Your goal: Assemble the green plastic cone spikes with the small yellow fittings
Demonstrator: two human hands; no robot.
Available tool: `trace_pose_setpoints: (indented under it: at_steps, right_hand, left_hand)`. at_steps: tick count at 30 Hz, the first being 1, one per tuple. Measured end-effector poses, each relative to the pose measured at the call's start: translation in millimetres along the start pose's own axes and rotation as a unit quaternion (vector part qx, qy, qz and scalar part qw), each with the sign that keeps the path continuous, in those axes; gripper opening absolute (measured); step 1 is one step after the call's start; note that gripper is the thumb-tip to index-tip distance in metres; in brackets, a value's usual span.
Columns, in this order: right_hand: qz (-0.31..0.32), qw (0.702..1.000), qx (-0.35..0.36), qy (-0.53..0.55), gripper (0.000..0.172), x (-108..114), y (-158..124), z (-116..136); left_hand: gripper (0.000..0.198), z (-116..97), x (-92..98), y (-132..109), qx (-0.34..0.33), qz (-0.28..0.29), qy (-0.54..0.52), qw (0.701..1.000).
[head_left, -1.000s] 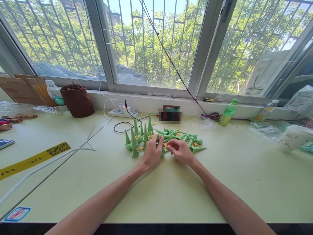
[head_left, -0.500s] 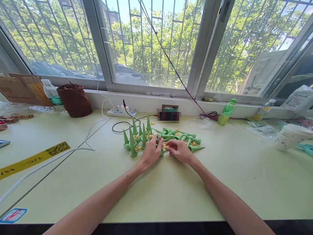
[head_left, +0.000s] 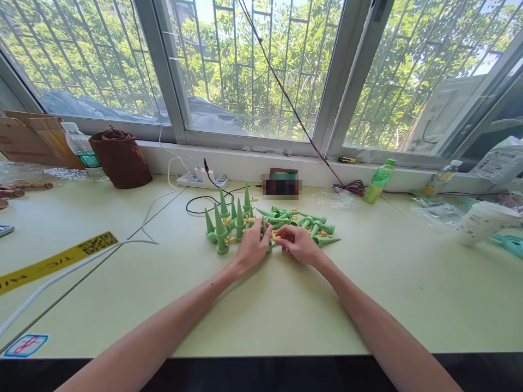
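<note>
Several green plastic cone spikes stand upright on the pale green table, left of my hands. More green cones lie flat in a pile with small yellow pieces, to the right. My left hand has its fingers curled round a green cone at the pile's near edge. My right hand pinches a small yellow piece right beside the left hand's fingertips. Both hands meet in the middle of the pile.
A power strip with white and black cables, a brown pouch and a water bottle sit along the window sill at left. A green bottle, a paper cup and plastic bags lie at right. Yellow tape marks the left table.
Both hands stay together at the pile, with only slight finger movement. The view has tilted down a little, so everything sits a bit higher in the picture.
</note>
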State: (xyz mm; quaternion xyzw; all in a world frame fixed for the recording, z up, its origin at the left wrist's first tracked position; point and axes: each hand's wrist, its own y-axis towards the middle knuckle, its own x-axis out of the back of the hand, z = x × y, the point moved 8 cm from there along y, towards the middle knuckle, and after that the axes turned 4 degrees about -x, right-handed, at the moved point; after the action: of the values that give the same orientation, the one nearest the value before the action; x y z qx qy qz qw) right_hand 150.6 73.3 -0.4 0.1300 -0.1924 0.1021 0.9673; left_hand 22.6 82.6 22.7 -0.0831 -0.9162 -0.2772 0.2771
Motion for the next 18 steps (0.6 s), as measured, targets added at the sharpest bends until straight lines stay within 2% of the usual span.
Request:
trace_pose_setpoints:
  at_steps: [18]
  right_hand:
    - [0.014,0.999,-0.016,-0.035,0.018,-2.2,-1.8,1.1]
  left_hand:
    - [0.019,-6.3,-2.8,-2.2,-0.014,0.015,-0.012,1.000]
